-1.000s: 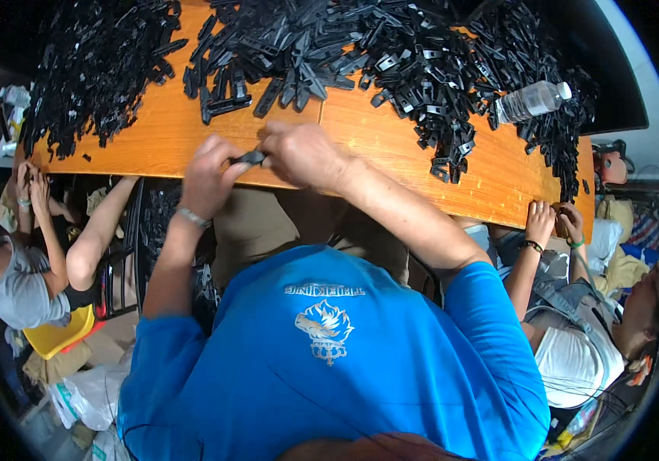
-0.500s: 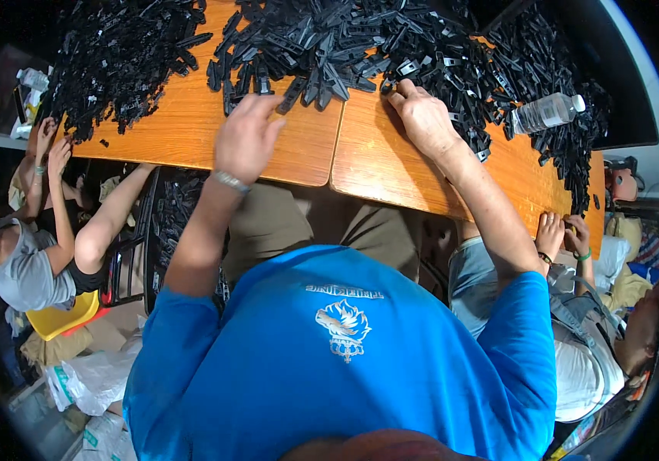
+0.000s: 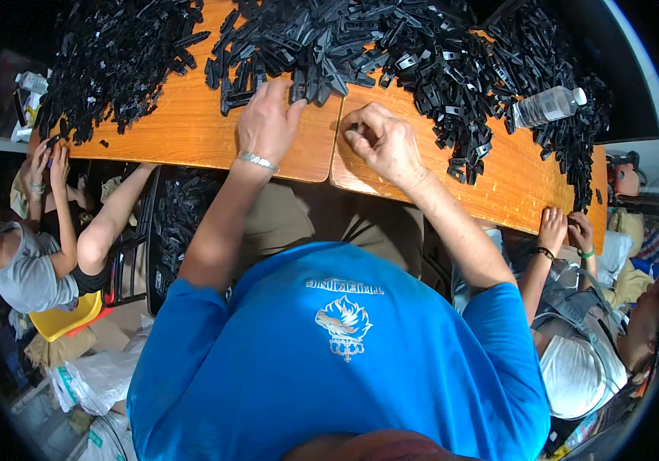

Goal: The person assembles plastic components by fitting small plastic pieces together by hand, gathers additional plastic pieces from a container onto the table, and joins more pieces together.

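My left hand (image 3: 268,123) rests palm down at the near edge of a heap of long black plastic pieces (image 3: 329,58), its fingers apart and the thumb out to the side. Its fingertips reach the nearest pieces; nothing shows in its grip. My right hand (image 3: 387,146) is curled in a pinch over the wooden table (image 3: 306,157), close to the seam. A small dark bit, apparently a black plastic piece (image 3: 357,127), shows between its thumb and fingers. Beyond that hand lies a pile of shorter black plastic pieces with metal-looking inserts (image 3: 450,111).
Another heap of small black parts (image 3: 114,77) covers the table's left side. A clear plastic bottle (image 3: 548,109) lies on parts at the right. One person (image 3: 37,253) sits at the left; another person's hands (image 3: 552,230) are at the right edge. A black bin of parts (image 3: 175,223) stands below.
My right hand has drawn back from the pile, left and toward me, and its fingers have curled into a pinch. My left hand has shifted slightly right and forward, to the long pieces.
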Demonstrator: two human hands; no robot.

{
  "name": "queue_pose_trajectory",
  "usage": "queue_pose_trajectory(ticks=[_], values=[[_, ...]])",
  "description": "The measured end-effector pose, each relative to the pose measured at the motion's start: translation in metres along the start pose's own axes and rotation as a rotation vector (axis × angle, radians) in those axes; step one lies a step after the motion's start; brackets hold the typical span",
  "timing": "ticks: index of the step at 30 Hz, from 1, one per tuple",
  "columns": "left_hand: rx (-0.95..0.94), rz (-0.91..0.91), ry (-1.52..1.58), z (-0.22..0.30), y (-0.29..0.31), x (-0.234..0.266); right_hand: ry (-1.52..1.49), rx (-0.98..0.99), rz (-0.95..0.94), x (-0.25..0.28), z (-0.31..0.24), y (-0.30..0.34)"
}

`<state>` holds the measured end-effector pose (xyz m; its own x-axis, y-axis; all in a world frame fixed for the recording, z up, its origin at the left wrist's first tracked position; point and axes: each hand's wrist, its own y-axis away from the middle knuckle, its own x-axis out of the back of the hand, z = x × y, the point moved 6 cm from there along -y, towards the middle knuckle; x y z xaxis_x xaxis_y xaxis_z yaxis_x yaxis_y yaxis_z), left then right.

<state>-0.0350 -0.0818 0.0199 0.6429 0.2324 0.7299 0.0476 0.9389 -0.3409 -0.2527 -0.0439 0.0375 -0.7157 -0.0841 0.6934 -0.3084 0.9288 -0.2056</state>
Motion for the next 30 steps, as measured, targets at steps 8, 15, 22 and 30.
queue_pose_trajectory(ticks=[8,15,22,30], values=[[0.173,-0.065,0.244,-0.040,0.005,-0.020,0.250,0.181,0.046,-0.015,-0.009,0.014],[0.553,-0.213,0.575,-0.059,0.042,0.010,0.365,0.115,-0.107,-0.016,-0.005,0.017],[-0.127,-0.057,-0.208,-0.025,0.032,0.041,0.460,0.047,-0.171,-0.012,-0.007,0.020],[-0.219,-0.131,-0.026,-0.011,0.041,0.039,0.389,-0.032,-0.166,-0.008,-0.010,0.014]])
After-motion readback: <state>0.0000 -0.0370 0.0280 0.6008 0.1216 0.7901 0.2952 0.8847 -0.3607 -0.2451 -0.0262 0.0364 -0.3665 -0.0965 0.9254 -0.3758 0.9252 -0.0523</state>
